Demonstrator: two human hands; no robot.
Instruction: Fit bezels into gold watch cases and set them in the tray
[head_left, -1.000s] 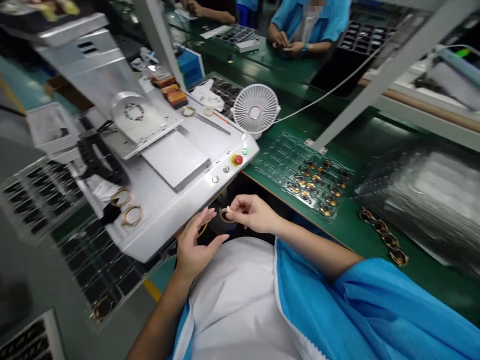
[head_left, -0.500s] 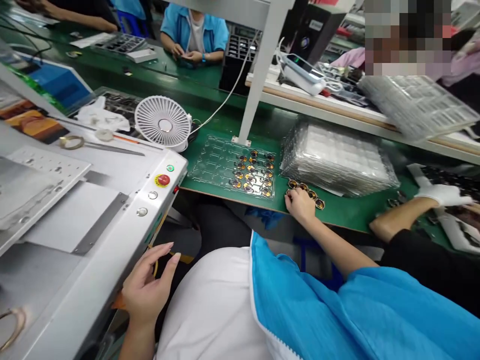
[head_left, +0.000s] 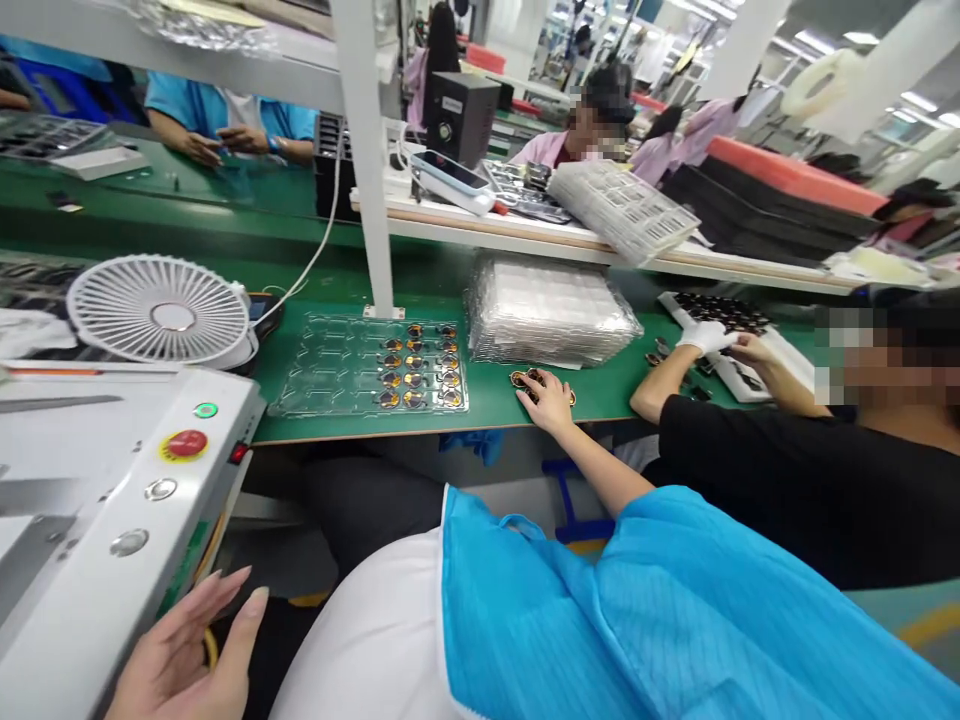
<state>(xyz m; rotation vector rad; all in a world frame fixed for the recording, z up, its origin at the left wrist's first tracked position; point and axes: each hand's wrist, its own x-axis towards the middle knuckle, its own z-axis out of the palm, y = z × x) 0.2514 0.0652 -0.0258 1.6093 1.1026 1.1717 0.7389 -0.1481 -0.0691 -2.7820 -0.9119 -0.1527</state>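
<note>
My right hand [head_left: 550, 400] reaches out over the green bench [head_left: 495, 395], its fingers laid on a short row of gold-and-black round parts [head_left: 523, 378] near the front edge; whether it grips one is hidden. My left hand [head_left: 184, 655] is at the bottom left beside the white machine [head_left: 90, 540], fingers loosely extended, with a thin gold ring [head_left: 211, 647] in its palm. A clear blister tray [head_left: 330, 365] left of my right hand holds several of the same round parts [head_left: 416, 365] in its right columns.
A stack of clear trays [head_left: 551, 310] lies behind my right hand. A white fan [head_left: 161, 315] stands at the left, a white post [head_left: 371, 160] behind the tray. The machine has a red button [head_left: 186, 443]. A co-worker's gloved hand [head_left: 705, 336] works at the right.
My view has swung to the right. My right hand left the ring near my lap and reached to the row of round parts on the bench. My left hand stays by the machine.
</note>
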